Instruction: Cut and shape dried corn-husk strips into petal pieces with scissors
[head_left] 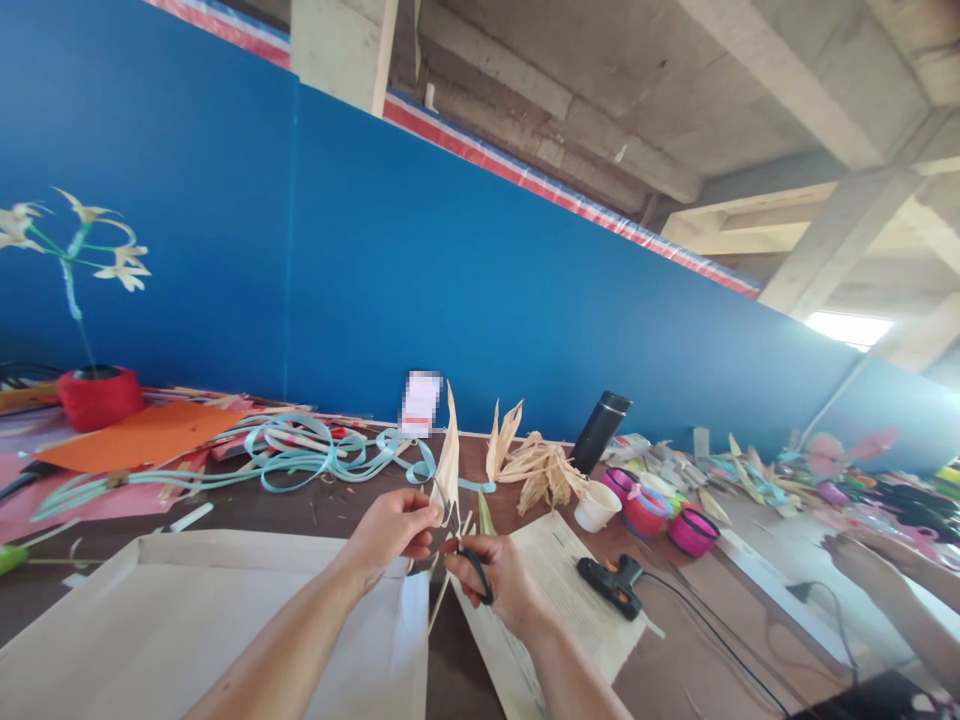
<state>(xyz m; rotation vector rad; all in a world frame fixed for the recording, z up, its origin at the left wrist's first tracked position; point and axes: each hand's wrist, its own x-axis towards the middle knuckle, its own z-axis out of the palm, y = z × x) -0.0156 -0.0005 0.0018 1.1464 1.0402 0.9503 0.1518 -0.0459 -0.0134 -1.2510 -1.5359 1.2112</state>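
My left hand [401, 522] pinches the lower end of a pale dried corn husk [448, 450], which stands upright with its pointed tip up. In my right hand [499, 580] is a pair of scissors [480, 575] with dark handles. The blades point up and left toward the base of the husk, close to my left fingers; whether they touch it I cannot tell. Thin pale strips [439, 600] lie below the hands. Behind my right hand, more dried husks [544, 470] lie in a bunch on the brown table [465, 670].
Beyond my hands lie light-blue ribbon [315, 450] and a blurred phone [420, 403]. A black bottle [600, 432], white cup [598, 506] and glue gun [613, 585] are at right. White board [225, 620] lies left, printed paper [570, 590] right. Another person's hands [870, 560] are far right.
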